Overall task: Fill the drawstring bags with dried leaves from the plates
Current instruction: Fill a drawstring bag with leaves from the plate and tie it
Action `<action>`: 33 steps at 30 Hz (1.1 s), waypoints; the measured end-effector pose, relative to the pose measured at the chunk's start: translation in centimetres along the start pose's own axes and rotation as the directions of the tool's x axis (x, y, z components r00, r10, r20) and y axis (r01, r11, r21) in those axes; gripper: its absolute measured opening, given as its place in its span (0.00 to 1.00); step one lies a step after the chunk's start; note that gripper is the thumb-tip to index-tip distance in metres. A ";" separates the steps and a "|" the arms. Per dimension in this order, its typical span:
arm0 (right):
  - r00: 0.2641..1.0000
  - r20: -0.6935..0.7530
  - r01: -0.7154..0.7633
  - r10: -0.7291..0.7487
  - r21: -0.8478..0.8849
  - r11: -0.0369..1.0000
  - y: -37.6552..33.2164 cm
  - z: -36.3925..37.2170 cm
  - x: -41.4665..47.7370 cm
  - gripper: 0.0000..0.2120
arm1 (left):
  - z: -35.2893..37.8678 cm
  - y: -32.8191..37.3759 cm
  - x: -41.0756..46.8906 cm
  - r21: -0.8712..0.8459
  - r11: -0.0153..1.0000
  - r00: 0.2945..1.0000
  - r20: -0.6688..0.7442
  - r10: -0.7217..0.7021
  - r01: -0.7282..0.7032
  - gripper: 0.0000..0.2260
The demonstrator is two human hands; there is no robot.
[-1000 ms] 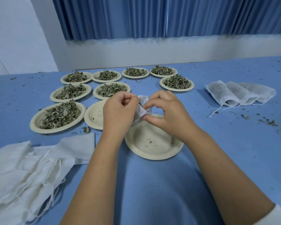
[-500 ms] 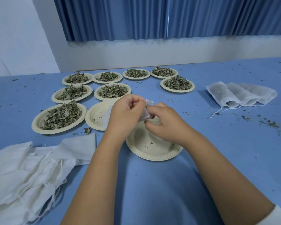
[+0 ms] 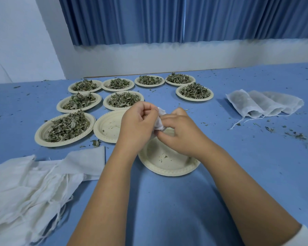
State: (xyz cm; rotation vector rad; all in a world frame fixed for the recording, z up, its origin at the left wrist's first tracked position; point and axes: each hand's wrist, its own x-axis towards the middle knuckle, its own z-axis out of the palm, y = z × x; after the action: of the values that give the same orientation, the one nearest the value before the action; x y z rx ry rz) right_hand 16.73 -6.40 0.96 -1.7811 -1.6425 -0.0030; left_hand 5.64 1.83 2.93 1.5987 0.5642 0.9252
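A blue bench (image 3: 167,210) fills most of the view, with a pleated blue curtain (image 3: 185,20) hanging above the white wall behind it. At the near left edge lies a loose pile of empty white drawstring bags (image 3: 25,183), their cords trailing. Well apart, on the right, three filled bags (image 3: 265,105) lie side by side, overlapping. Seven pale plates (image 3: 43,141) heaped with dried leaves (image 3: 68,125) stand in rows at the far left. Two nearly bare plates sit closer in: one (image 3: 105,126) just beside the nearest heaped plate, the other (image 3: 160,160) under the hands. Above that plate the left hand (image 3: 137,125) and right hand (image 3: 178,134) are close together, both pinching one small white bag (image 3: 159,119) bunched between their fingers. Leaf crumbs (image 3: 295,134) are scattered over the bench.
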 end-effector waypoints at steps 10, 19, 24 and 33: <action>0.993 -0.107 0.043 -0.041 0.016 0.999 -0.2 -0.3 -0.1 0.05 | 0.4 -0.2 0.2 -0.045 0.999 1.000 -0.017 -0.025 0.025 0.04; 0.986 -0.168 -0.018 0.016 -0.010 1.000 0.2 -0.9 0.0 0.03 | -0.1 -0.6 0.6 0.052 0.999 0.993 -0.116 0.020 -0.014 0.07; 0.999 -0.038 -0.036 0.039 0.070 0.997 -0.1 -1.0 -0.1 0.03 | 0.4 -0.3 0.4 0.022 1.000 0.998 -0.062 -0.010 0.011 0.08; 0.996 0.085 -0.030 0.019 0.125 0.992 0.1 -0.6 -0.2 0.05 | -0.1 -0.5 0.5 0.106 0.994 0.997 -0.066 0.046 -0.039 0.07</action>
State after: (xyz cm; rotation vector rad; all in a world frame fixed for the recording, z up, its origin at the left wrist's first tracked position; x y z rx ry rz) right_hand 17.07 -6.92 1.28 -1.7252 -1.6418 0.1858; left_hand 5.91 2.43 2.54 1.6831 0.6370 0.9991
